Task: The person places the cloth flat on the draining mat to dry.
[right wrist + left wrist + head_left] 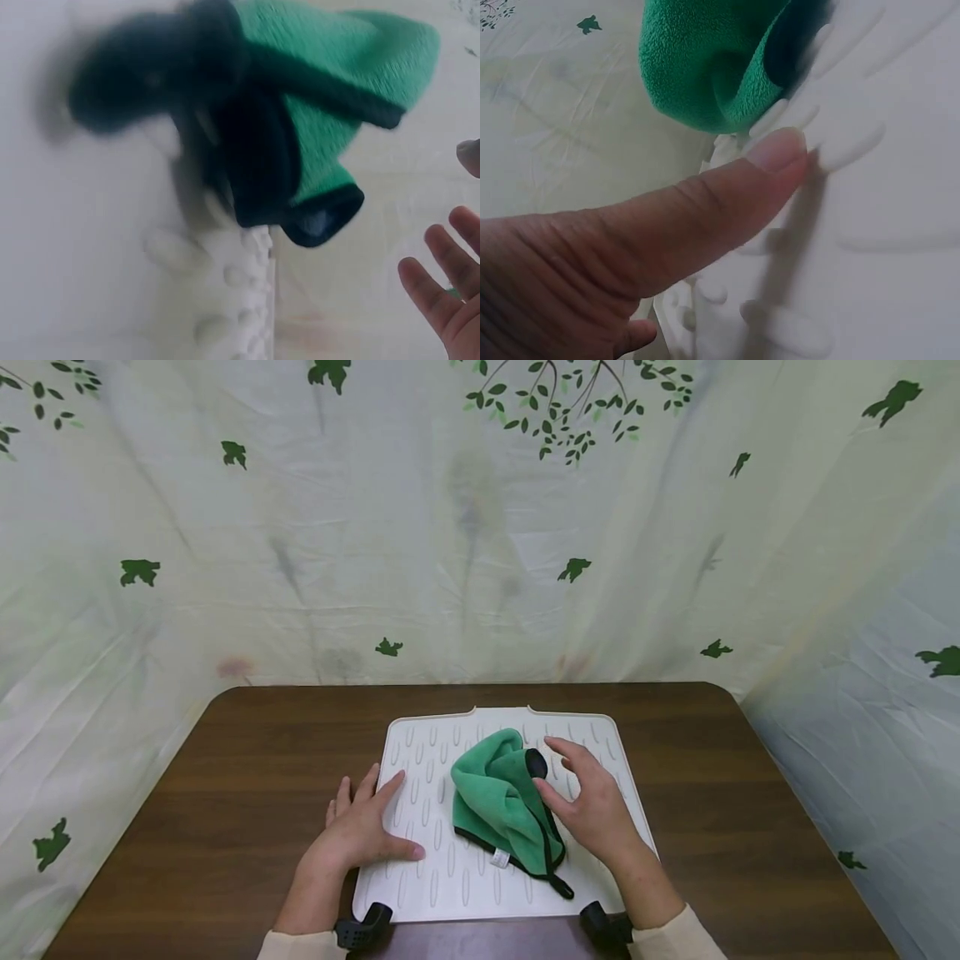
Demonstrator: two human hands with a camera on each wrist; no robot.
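A crumpled green cloth [495, 793] with black edging, a white tag and a black hanging loop lies on a white ridged board [420, 893]. My left hand [358, 827] is at the board's left edge with its fingers spread. In the left wrist view, its thumb [705, 217] extends over the raised ridges, close to the cloth [697, 67]. My right hand [592, 802] is at the cloth's right side, thumb and fingers parted with nothing between them. Its fingers [427, 289] appear apart from the cloth [330, 67] in the right wrist view.
The board lies on a dark brown wooden table [262, 793] with rounded far corners. A pale curtain [420, 543] with green leaf prints hangs behind the table and at its sides. Black bands with cameras [363, 927] sit on both wrists.
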